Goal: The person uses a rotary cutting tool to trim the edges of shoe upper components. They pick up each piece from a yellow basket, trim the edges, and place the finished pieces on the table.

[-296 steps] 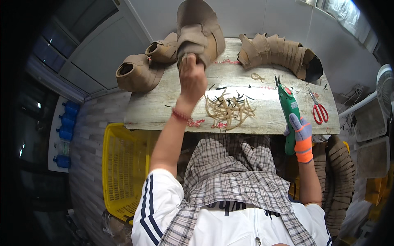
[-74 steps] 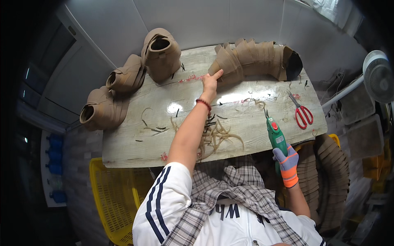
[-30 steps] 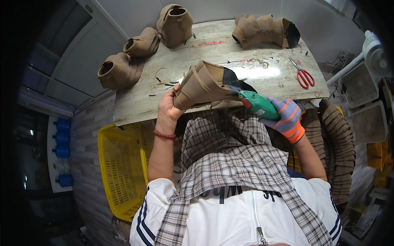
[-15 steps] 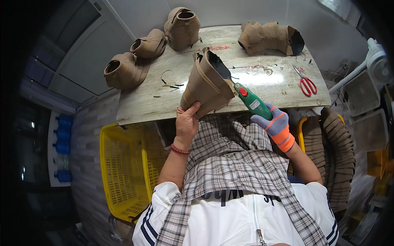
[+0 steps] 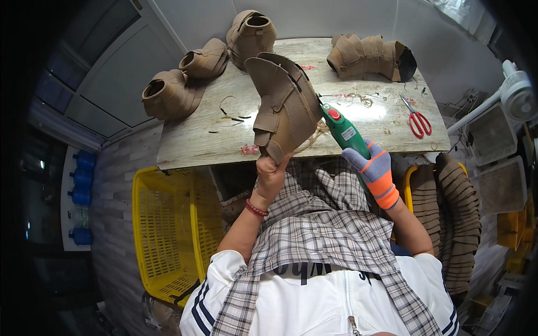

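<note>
My left hand point(image 5: 272, 178), bare with a red bead bracelet at the wrist, grips the lower end of a brown shoe upper point(image 5: 286, 106). The upper is held above the near edge of the table, its tall flared part pointing away from me. In a grey and orange glove, my right hand point(image 5: 374, 169) is closed around a green handheld power trimmer point(image 5: 346, 132) with a red button. The trimmer's dark tip reaches the upper's right edge; whether it touches I cannot tell. Several more brown shoe uppers point(image 5: 252, 36) stand at the table's far left.
A nested row of brown uppers point(image 5: 370, 57) lies at the back right of the wooden table point(image 5: 190, 140). Red-handled scissors point(image 5: 418, 122) and thread scraps lie there too. Yellow baskets point(image 5: 168, 235) stand below on the left; stacked uppers point(image 5: 457, 224) fill one at right. A white fan point(image 5: 514, 92) stands right.
The shoe upper has been turned, so its strapped outer side now shows rather than its open dark inside. My left hand shifted slightly right; the trimmer stays near the upper's right edge.
</note>
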`<state>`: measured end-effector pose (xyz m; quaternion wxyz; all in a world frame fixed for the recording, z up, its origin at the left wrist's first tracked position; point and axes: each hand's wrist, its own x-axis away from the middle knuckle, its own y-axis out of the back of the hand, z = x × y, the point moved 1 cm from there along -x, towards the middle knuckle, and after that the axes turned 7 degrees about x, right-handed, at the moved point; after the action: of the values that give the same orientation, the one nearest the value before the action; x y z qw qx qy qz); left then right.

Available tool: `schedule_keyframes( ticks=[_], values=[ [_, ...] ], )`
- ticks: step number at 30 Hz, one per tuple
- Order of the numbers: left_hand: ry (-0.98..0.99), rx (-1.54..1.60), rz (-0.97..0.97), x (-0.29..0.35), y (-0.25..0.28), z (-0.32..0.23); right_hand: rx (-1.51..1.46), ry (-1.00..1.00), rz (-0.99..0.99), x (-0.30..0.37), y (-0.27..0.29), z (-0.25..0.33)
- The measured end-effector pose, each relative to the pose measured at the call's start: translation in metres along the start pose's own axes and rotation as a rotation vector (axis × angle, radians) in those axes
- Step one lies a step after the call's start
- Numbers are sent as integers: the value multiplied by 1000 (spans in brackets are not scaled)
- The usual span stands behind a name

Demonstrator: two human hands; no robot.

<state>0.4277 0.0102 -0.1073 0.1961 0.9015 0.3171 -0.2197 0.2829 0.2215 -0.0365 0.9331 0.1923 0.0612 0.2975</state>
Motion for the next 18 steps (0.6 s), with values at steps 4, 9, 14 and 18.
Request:
schedule_keyframes(
  ticks=[4, 9, 14, 18],
  values=[
    [-125, -190, 68, 7, 4, 11, -93, -70, 40, -1, 3, 10],
    [-375, -265, 74, 4, 4, 8, -251, -116, 55, -5, 6, 14],
    [-446, -402, 177, 2, 14, -5, -239, -91, 47, -9, 11, 20],
    [-232, -288, 199, 17, 24, 8, -253, -117, 72, -18, 10, 15]
  ],
)
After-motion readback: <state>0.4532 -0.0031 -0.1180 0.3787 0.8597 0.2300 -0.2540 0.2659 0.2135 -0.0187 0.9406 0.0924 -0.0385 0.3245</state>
